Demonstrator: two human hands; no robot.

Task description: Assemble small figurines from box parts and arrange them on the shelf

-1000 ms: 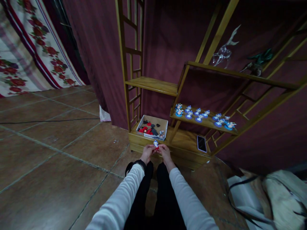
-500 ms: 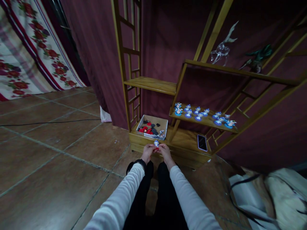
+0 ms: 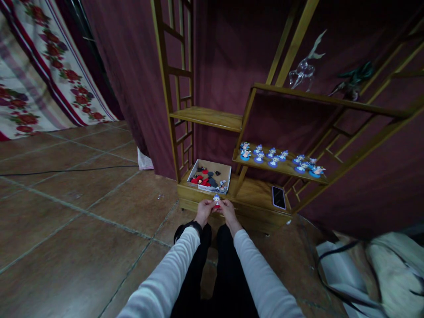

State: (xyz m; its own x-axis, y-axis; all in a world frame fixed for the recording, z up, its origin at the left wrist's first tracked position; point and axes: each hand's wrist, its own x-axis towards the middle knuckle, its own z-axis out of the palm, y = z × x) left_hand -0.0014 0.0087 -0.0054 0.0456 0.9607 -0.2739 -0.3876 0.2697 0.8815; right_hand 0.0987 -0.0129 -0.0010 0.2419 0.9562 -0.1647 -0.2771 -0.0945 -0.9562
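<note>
A small figurine (image 3: 216,198) with a blue-and-white upper part and a red base stands upright between my two hands. My left hand (image 3: 206,209) pinches it from the left side, and my right hand (image 3: 227,209) pinches it from the right. Both hands are just in front of the low wooden cabinet's front edge. Right behind them sits a shallow open box (image 3: 225,170) holding red and dark grey pieces and some small figures. Several similar blue-and-white figurines (image 3: 273,160) stand in rows on the shelf up to the right.
A phone (image 3: 278,197) lies on the cabinet top (image 3: 255,194) at the right. A clear glass deer (image 3: 303,73) and a dark green figure (image 3: 354,81) occupy the upper shelf. Bags (image 3: 391,260) rest on the floor at the lower right. A black cable (image 3: 69,170) crosses the tiles.
The figurine's front now faces me a little more, its red base showing between my fingers. Both hands stay in nearly the same place; the view has shifted slightly.
</note>
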